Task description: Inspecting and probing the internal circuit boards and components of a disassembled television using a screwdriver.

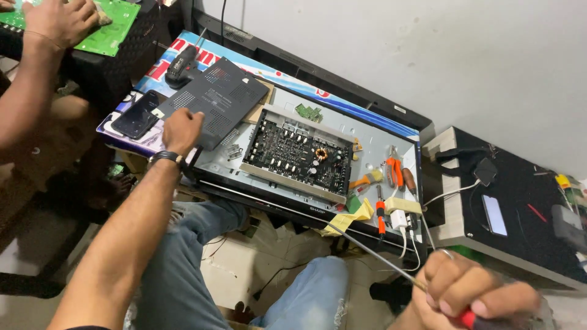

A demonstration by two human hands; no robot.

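Our left hand (181, 129) rests closed on the dark cover (217, 101), far left of the board (298, 154). Our right hand (468, 292), near right, grips a screwdriver (373, 255).

Electronics repair shop: opened amplifier board (298, 156), pliers (394, 171), screwdrivers (floor-level bench), circuit boards etc.

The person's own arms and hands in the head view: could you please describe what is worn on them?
Both arms are bare, with no sleeves in view. The left hand has a dark watch or band on its wrist. The right hand wears a thin silver ring on one finger. No gloves.
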